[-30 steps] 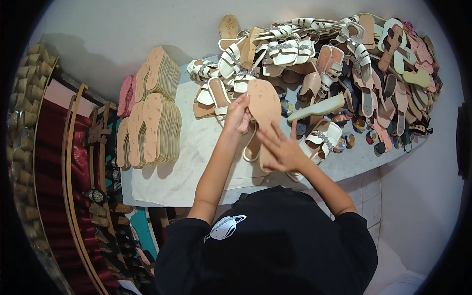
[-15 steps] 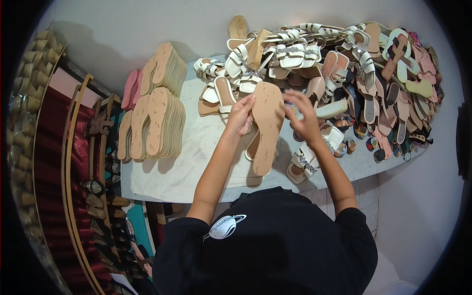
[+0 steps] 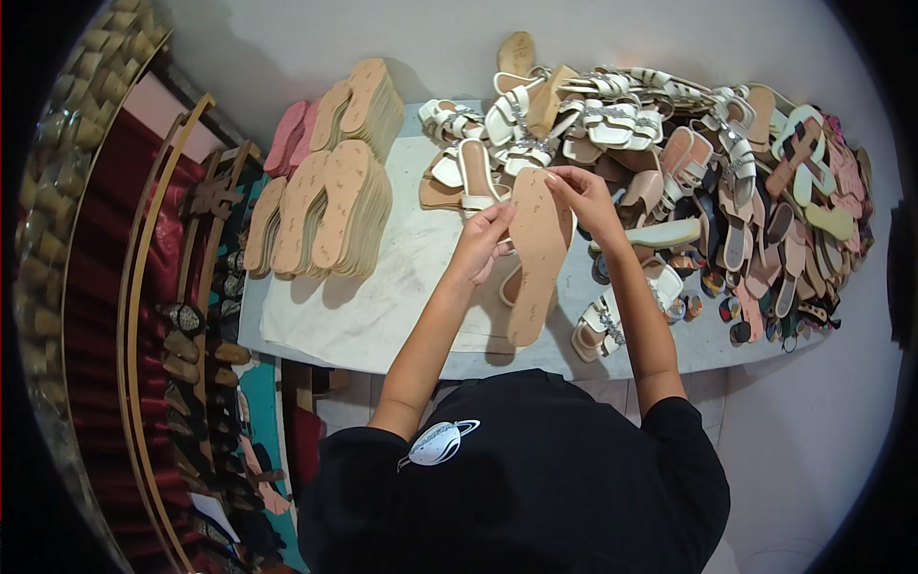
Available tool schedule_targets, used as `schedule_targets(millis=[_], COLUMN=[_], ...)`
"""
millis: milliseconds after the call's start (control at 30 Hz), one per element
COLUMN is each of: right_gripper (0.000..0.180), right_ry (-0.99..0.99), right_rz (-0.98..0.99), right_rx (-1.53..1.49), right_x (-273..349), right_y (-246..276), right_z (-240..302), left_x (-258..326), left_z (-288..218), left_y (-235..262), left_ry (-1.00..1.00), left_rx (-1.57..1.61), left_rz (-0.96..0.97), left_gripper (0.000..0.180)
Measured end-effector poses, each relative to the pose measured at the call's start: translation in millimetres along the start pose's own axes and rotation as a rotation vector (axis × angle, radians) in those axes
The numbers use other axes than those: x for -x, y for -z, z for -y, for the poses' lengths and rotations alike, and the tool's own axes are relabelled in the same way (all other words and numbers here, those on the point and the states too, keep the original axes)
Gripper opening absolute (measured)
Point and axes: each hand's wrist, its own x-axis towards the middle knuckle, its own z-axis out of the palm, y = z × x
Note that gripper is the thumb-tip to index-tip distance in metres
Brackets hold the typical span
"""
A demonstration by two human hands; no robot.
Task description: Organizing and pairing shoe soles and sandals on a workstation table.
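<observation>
I hold a tan shoe insole (image 3: 541, 253) upright over the table, its toe end up and small dark marks printed across it. Its left edge is pinched between thumb and fingers of my left hand (image 3: 484, 245). At the top right, the fingers of my right hand (image 3: 585, 199) grip the toe end. A pale edge shows behind the insole's right side; what it belongs to is mostly hidden. Just beyond my left hand lies a white strappy sandal (image 3: 475, 170). Beside my right forearm rests another white sandal (image 3: 599, 327) with a glittery strap.
Stacks of tan insoles (image 3: 344, 206) stand on the table's left, with pink ones (image 3: 285, 142) behind. White sandals (image 3: 610, 120) and mixed footwear (image 3: 755, 230) heap up along the back and right. A wooden rack (image 3: 143, 316) with shoes stands at far left.
My right hand, which was spread beside the insole, has closed on its toe end. The left hand keeps its hold. The whole view has shifted slightly.
</observation>
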Motion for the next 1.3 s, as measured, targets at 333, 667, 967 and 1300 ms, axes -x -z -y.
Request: schedule_targets(millis=[333, 667, 967, 1300], right_gripper=[0.027, 0.027, 0.028, 0.036], right_ry=[0.014, -0.02, 0.195, 0.24], right_rz=[-0.039, 0.106, 0.075, 0.049], right_rx=[-0.113, -0.136, 0.116, 0.458], right_x=[-55, -115, -167, -185], right_y=[-64, -172, -245, -265], right_z=[16, 19, -6, -28], left_x=[101, 159, 162, 150], left_z=[-19, -55, -85, -93], left_y=[56, 123, 147, 183], left_ry=[-0.011, -0.443, -0.667, -0.701], left_rx=[-0.373, -0.382, -1.174, -1.279], left_rz=[-0.058, -0.393, -0.702, -0.743], left_gripper=[0.036, 0.052, 0.062, 0.059])
